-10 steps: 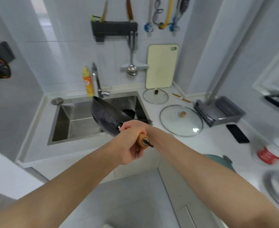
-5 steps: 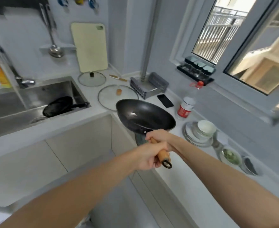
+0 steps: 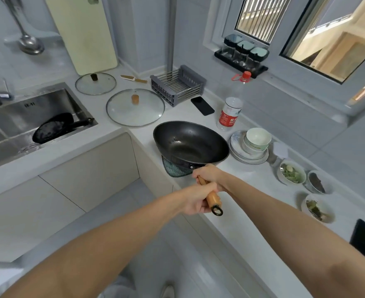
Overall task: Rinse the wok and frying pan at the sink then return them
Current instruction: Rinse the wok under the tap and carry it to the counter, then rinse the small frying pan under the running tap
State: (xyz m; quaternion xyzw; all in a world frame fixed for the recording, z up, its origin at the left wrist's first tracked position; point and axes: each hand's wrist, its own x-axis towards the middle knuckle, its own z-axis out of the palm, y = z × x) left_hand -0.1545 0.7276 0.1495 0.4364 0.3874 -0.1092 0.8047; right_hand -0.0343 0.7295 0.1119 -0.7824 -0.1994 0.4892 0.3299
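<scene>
Countertop [image 3: 237, 214], white, L-shaped, runs from the sink [image 3: 16, 134] at my left round the corner and along under the window on my right. Sink basin is steel; the frying pan [image 3: 52, 127] lies in it, tilted against the right wall, its black handle pointing right and up onto the sink's edge.

Wok [image 3: 190, 143] next: black, bowl up, held over the right-hand counter just past the corner. Whether its base touches the blue-green mat [image 3: 174, 169] showing beneath its near rim, I cannot tell. Long axis runs from the bowl, farther from me and to the left, back toward me and to the right along the wooden handle [image 3: 212, 197]; the handle's metal ring end points at me.

Large glass lid [image 3: 135, 107] lies flat on the counter behind the wok; a smaller lid [image 3: 95, 82] sits farther back near the leaning cutting board [image 3: 84, 31]. Stack of plates and bowls [image 3: 254, 145] stands just right of the wok, a water bottle [image 3: 229, 112] behind it.

Both my hands are clenched round the wooden handle: right hand [image 3: 209, 174] nearer the bowl, left hand [image 3: 198, 200] nearer the ring end, fingers wrapped under.
</scene>
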